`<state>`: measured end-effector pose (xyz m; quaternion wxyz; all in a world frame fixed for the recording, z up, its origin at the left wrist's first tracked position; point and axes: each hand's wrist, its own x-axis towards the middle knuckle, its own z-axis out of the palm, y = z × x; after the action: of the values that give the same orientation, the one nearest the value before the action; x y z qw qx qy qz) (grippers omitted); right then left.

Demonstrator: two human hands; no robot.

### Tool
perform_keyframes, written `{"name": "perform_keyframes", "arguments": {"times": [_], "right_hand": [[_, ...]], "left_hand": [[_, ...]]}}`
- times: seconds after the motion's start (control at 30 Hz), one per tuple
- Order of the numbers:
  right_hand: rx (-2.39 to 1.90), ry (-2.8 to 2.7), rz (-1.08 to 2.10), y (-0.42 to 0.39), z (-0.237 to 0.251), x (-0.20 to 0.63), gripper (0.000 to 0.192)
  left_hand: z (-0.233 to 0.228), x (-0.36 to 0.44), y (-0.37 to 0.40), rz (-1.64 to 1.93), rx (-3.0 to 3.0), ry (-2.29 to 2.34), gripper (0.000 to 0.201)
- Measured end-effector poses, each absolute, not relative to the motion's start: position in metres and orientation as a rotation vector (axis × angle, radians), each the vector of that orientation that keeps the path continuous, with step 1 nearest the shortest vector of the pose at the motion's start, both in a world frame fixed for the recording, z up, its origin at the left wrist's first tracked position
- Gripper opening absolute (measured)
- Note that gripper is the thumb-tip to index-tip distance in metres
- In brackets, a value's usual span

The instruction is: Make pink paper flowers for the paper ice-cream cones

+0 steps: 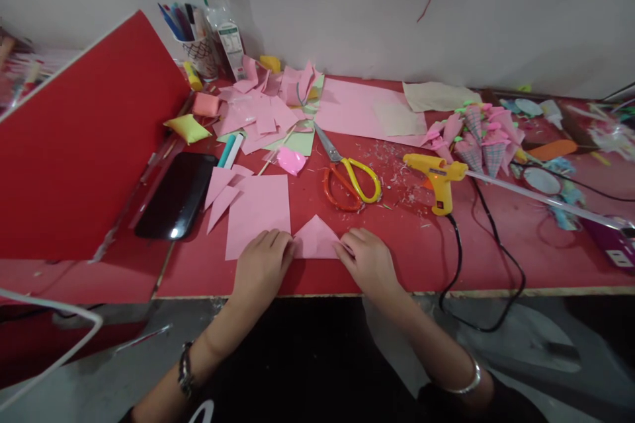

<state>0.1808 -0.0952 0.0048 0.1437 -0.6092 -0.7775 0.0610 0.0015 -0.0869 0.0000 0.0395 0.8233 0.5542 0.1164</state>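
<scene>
Down at the lower middle of the frame, we press a small folded pink paper triangle [316, 238] flat on the red table [421, 258], just above the table's near edge. Our left hand [261, 263] lies at the triangle's left corner with its fingers curled down and bunched, their tips on the paper's edge; our right hand [368, 260] sits at the right corner, fingers bent and closed onto that corner, pinning it rather than lifting it. Neither hand is wrapped around anything; both only bear down on the sheet. We judge the triangle to be very light, thin and limp, quick to slide on the smooth tabletop and easy to crease or tear, so it is best held at its corners and along the folded edges with fingertips, one hand anchoring while the other works. Just to the left, touching the left hand's knuckles, lies a larger pink square sheet [258, 213], with narrow pink offcuts [223, 192] above it and a black phone [177, 203] further left. Toward the centre, well apart from the hands, rest orange and yellow scissors [350, 180], and to their right a yellow glue gun [438, 178] with its black cord trailing off the table's edge. A heap of pink scraps [268, 112] fills the upper middle, and a red board [79, 139] leans at the left.
</scene>
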Motion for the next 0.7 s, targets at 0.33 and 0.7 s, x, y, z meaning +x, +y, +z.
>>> {"name": "perform_keyframes", "arguments": {"times": [0.33,0.7], "right_hand": [[-1.825,-2.262,0.164,-0.091,0.006,0.178,0.029],[-1.752,-2.252,0.05,-0.095,0.001,0.182,0.031]], "left_hand": [[0.006,0.008,-0.083,0.045,2.493,1.838,0.024],[-0.006,-0.027,-0.074,0.311,2.575,1.333,0.027]]}}
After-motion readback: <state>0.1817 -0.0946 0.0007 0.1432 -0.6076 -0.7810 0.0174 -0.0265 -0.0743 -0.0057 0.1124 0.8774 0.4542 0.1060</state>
